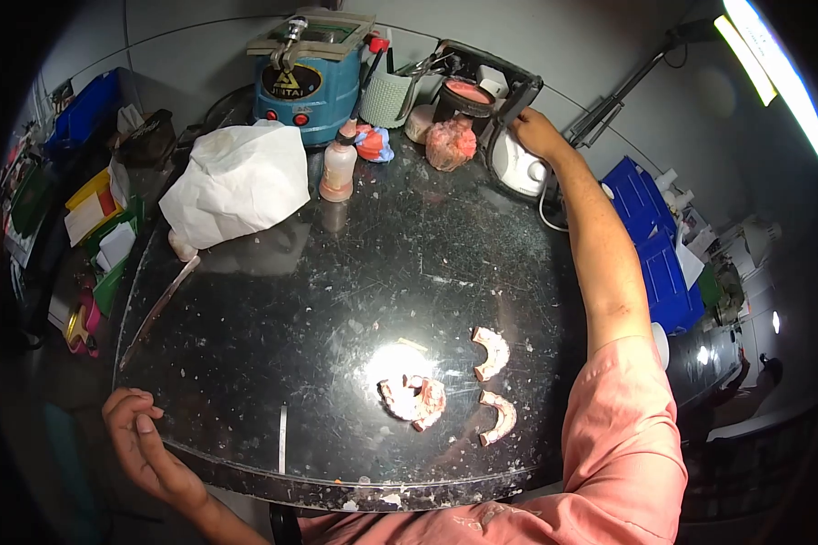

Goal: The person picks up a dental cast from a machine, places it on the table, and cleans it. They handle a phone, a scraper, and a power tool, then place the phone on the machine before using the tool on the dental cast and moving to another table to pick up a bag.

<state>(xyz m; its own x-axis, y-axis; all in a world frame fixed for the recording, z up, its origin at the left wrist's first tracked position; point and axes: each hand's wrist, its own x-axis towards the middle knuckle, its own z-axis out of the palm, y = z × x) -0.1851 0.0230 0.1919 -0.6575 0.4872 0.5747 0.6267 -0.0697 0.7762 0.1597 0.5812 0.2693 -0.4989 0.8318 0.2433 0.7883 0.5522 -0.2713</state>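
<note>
My right hand (538,136) reaches to the back right of the black table (336,300), at the top of a white device (516,168) with a knob and a cable. Its fingers are partly hidden behind the device's edge. Beyond the table's front left edge, my left hand (150,445) hangs with loosely curled fingers, apart from each other and holding nothing. Two curved dental pieces (493,354) (499,418) lie at the front right of the table. Left of them, a cluster of pinkish dental pieces (413,400) sits under a bright glare.
A blue machine (309,95), a textured cup of tools (388,98), a bottle (338,168), a pink lump (451,143) and white paper (236,186) stand or lie along the back. Blue bins (641,195) flank the right side. A thin strip (283,440) lies near the front edge.
</note>
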